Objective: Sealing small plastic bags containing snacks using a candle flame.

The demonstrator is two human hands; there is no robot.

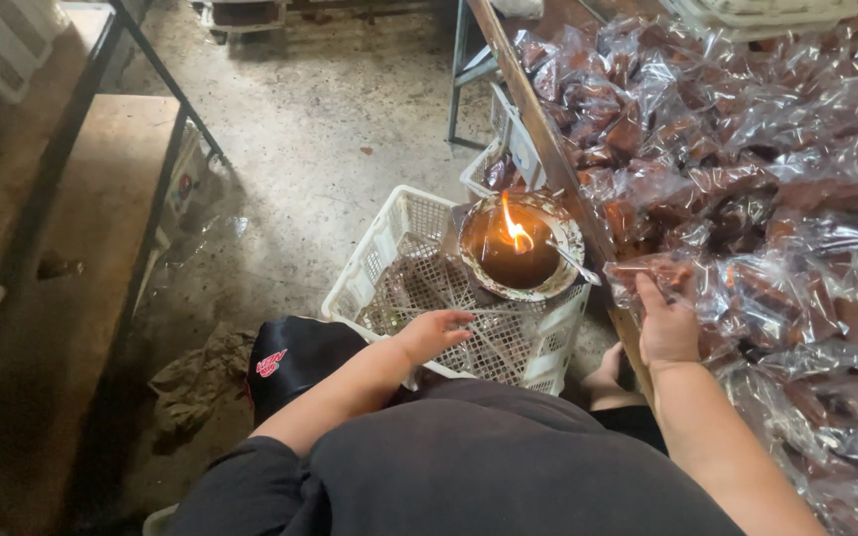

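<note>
Looking down from the head view: bare concrete floor (350,129), stained and gritty, fills the middle. Wooden worktop (548,139) runs from 12 to 4 o'clock, its edge a long plank; heaped on it are clear bags (747,149) of brown pieces, piled deep to the right border. Metal legs (454,79) stand at 12 o'clock. Second, darker bench (71,199) on a black frame at 9 o'clock.

White crate (389,248) sits on the floor just beside the worktop edge, upside down by the look of it, lattice base showing. Bowl (518,248) rests on its far corner, full of dark liquid, flame (514,230) burning at centre.

Left hand (434,333) lies over the crate, fingers loosely curled, grasping nothing, touching the lattice. Right hand (667,323) at 3 o'clock, fingers pinching the neck of one bag (652,270) at the worktop edge, near the bowl.

Black cap (295,357) and crumpled rag (196,382) lie on the floor at 7 o'clock.
</note>
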